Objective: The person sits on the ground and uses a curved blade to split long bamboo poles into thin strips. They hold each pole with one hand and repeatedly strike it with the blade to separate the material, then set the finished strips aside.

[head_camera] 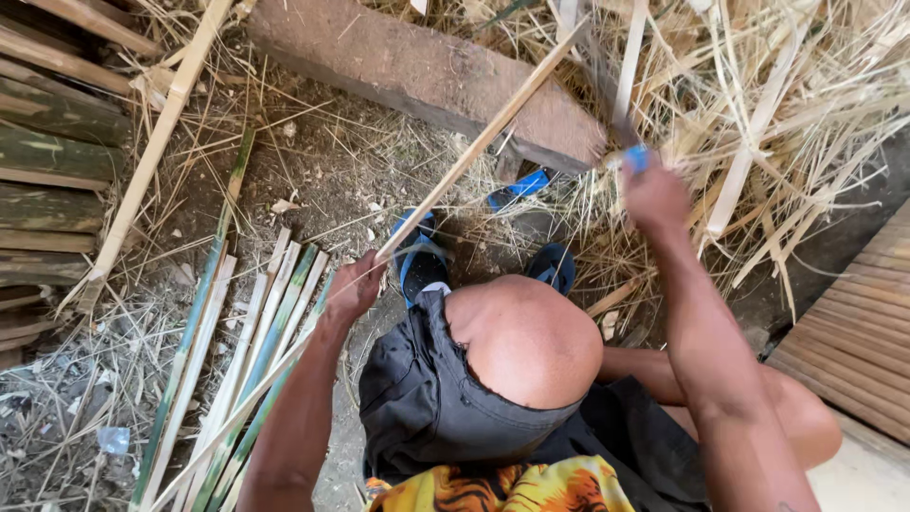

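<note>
Left hand (pixel 353 289) grip pinches bamboo strip (pixel 479 147) slanted against wood block (pixel 427 76) for support; right hand (pixel 654 194) fist-wraps blue-handled knife (pixel 621 118).

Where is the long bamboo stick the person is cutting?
In the head view, the bamboo strip slants across the middle, from the left hand up to the wooden block, where the right hand holds a knife.

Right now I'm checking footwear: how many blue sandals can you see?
2 blue sandals: one on the foot beside the left hand, under the long pale bamboo strip; one beyond the bent knee. A third blue shape under the wooden beam is unclear.
</note>
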